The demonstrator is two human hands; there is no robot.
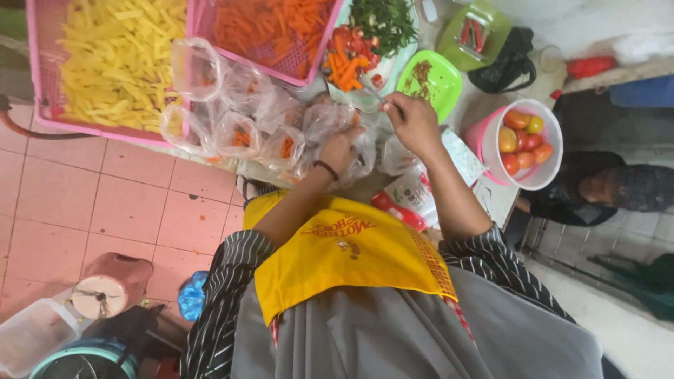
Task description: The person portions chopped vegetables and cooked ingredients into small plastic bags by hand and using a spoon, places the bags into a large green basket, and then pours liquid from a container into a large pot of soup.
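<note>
My left hand [342, 149] grips a clear plastic bag [330, 121] that holds a few orange carrot pieces. A dark band circles that wrist. My right hand [414, 123] is closed on a spoon handle [379, 95] that reaches toward a white plate [365, 102] of chopped carrots, red pieces and green herbs. Several more small clear bags [239, 133] with carrot bits lie to the left of my left hand. A yellow apron [344, 253] covers my lap.
A pink basket of yellow potato sticks [116, 60] and a pink basket of carrot sticks [270, 28] stand at the back. A green plate [432, 81] and a pink-and-white bucket of tomatoes [523, 140] are on the right. Another person [611, 189] is at the right. Containers [105, 288] stand on the tiled floor.
</note>
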